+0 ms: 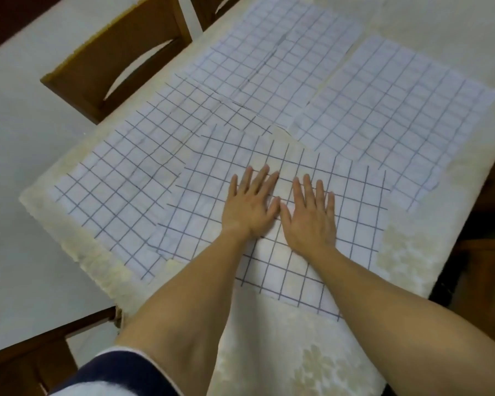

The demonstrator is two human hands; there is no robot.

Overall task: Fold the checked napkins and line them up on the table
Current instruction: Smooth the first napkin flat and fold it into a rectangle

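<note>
Several white napkins with a dark blue check lie flat on the table. The nearest napkin [352,224] is spread in front of me. My left hand [252,204] and my right hand [312,215] press flat on its middle, side by side, fingers straight and thumbs almost touching. A second napkin [120,184] lies to its left, partly under it. Two more napkins lie further back: one at the far middle [272,64], one at the far right [406,110].
A cream tablecloth [406,252] with a pale flower pattern covers the table. A wooden chair [120,52] stands at the far left side and another wooden chair [26,364] at the near left. The floor to the left is pale.
</note>
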